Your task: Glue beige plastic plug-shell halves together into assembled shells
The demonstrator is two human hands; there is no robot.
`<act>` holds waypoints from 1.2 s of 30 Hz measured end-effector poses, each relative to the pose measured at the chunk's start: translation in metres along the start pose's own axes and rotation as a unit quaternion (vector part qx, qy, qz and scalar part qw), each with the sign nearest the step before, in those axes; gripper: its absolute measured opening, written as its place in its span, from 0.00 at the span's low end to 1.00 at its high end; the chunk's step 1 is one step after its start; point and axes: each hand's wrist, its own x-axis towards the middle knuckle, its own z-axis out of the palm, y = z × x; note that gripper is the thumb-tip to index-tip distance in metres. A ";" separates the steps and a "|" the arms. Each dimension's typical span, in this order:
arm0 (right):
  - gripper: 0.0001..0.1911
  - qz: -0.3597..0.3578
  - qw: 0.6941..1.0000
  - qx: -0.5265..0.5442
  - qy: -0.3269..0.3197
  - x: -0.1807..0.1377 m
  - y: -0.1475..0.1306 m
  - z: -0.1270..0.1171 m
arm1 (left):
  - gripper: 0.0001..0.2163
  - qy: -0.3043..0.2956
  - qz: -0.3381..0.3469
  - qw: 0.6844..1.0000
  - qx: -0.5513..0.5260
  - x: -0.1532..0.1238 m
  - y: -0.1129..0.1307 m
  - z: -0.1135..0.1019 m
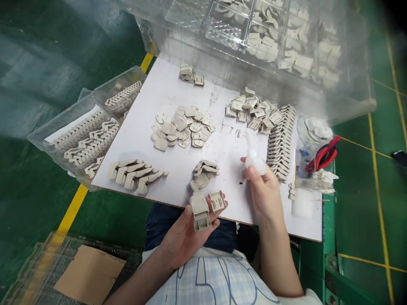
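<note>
My left hand (187,233), near the board's front edge, holds two beige plastic parts. One is a longer hinged-looking piece (200,212) under my thumb; the other is a small slotted plate (217,201) resting at my fingertips. Over the right side of the board, my right hand (263,186) is closed around a small white squeeze bottle (254,161) with a thin nozzle pointing up and away. Just beyond my left hand lies a small cluster of joined beige parts (205,171). A stacked row of beige parts (281,144) stands right of the bottle.
On the white board (229,169) are a pile of rounded caps (182,127), a heap of slotted plates (254,110) and a row of assembled parts (135,173). Clear trays (85,93) of parts flank it. Red-handled pliers (322,154) lie at right, by a white container (302,203).
</note>
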 end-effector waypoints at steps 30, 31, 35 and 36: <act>0.17 -0.127 0.816 -0.358 0.436 -0.006 -0.007 -0.133 | 0.16 0.091 -0.025 0.995 -0.036 0.002 -0.003 0.001; 0.17 -0.128 0.808 -0.367 0.442 -0.005 -0.002 -0.135 | 0.15 0.082 -0.021 0.996 -0.032 0.004 -0.004 0.003; 0.18 -0.121 0.812 -0.382 0.423 0.001 0.001 -0.140 | 0.14 0.049 -0.008 0.998 -0.027 0.007 -0.006 0.007; 0.19 -0.112 0.830 -0.376 0.396 0.002 -0.002 -0.143 | 0.15 0.045 -0.008 0.999 -0.027 0.007 -0.006 0.009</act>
